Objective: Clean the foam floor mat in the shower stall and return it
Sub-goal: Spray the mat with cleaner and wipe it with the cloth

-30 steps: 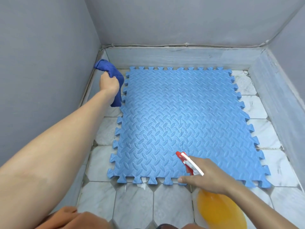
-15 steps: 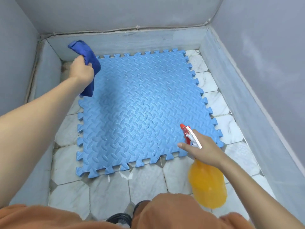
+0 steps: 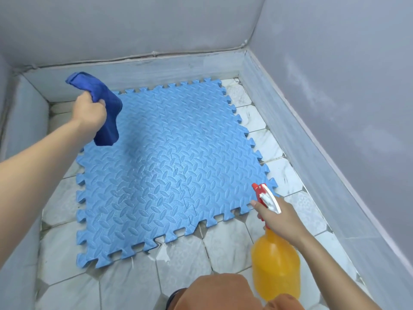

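Two hands busy: left hand grip clenches dark blue cloth above light blue foam puzzle mat; right hand grip grasps orange spray bottle.

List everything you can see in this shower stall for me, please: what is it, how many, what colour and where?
foam mat: one, made of interlocking pieces, light blue, flat on the floor, centre
cloth: one, dark blue, bunched in the left hand above the mat's far left corner
spray bottle: one, orange with red and white trigger head, in the right hand at the mat's near right corner
floor tiles: many, pale marbled grey, around the mat
walls: grey, on three sides
left hand: fingers closed on the cloth
right hand: fingers on the trigger
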Demonstrator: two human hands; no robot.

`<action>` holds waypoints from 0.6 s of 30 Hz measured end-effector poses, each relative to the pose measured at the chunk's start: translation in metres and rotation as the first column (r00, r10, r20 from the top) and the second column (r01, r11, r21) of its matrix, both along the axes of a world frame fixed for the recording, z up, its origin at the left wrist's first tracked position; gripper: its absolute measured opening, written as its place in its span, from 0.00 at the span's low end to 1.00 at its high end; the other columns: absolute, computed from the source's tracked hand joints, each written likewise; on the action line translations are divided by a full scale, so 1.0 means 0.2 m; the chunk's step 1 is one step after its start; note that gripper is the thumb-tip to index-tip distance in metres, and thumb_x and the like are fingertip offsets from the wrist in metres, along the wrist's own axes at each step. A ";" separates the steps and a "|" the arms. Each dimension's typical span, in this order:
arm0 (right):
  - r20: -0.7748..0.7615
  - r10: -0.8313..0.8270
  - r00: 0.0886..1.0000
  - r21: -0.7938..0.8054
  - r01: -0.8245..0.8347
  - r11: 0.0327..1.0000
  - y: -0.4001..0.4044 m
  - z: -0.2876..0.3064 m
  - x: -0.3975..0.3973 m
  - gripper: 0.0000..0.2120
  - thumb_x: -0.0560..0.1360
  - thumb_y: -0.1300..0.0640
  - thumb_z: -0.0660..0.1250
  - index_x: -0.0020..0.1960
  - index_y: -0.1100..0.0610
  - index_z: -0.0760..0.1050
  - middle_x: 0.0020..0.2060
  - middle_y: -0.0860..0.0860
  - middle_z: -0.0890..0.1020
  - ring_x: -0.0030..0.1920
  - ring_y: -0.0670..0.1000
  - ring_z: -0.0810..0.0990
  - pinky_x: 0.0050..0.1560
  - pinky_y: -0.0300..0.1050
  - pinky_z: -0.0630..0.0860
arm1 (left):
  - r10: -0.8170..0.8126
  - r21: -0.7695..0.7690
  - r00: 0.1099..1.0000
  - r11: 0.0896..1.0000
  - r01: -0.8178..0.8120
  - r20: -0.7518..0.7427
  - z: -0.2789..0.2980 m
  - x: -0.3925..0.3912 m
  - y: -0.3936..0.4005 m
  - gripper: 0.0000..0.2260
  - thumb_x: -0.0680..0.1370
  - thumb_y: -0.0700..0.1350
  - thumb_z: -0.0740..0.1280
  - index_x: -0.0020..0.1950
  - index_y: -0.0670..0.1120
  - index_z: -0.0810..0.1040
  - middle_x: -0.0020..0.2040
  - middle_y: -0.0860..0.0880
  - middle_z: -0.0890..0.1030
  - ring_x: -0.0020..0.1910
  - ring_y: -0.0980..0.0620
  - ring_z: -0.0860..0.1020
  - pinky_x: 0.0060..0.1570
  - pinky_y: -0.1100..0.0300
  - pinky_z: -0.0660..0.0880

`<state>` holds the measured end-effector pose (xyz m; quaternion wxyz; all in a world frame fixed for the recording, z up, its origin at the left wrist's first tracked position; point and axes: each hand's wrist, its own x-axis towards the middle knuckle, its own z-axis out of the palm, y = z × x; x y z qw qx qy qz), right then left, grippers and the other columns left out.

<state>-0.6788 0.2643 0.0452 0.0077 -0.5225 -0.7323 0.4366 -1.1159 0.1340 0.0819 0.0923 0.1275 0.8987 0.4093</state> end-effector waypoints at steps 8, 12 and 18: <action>-0.037 0.283 0.958 0.048 -0.281 0.958 -0.11 0.08 -0.25 0.18 0.77 0.40 0.63 0.45 0.55 0.73 0.37 0.54 0.80 0.39 0.52 0.79 0.40 0.47 0.73 | 0.075 0.047 0.995 0.996 -0.078 0.060 0.00 -0.03 -0.05 0.06 0.80 0.39 0.56 0.55 0.43 0.70 0.50 0.44 0.70 0.49 0.48 0.69 0.48 0.56 0.65; -0.122 0.289 0.950 0.072 -0.282 0.957 -0.15 0.13 -0.46 0.19 0.76 0.41 0.65 0.42 0.58 0.73 0.35 0.57 0.81 0.39 0.56 0.81 0.45 0.57 0.79 | 0.091 0.037 0.994 0.995 -0.093 0.053 0.01 -0.05 -0.10 0.03 0.80 0.38 0.55 0.51 0.45 0.66 0.49 0.44 0.70 0.49 0.49 0.68 0.49 0.56 0.65; -0.121 0.398 0.909 0.109 -0.387 0.916 -0.15 0.15 -0.70 0.18 0.76 0.39 0.64 0.46 0.56 0.73 0.36 0.52 0.80 0.38 0.53 0.79 0.42 0.49 0.75 | 0.199 0.037 0.977 0.979 -0.202 0.073 0.02 -0.06 -0.18 0.13 0.80 0.41 0.56 0.63 0.40 0.72 0.56 0.40 0.76 0.56 0.42 0.74 0.59 0.49 0.70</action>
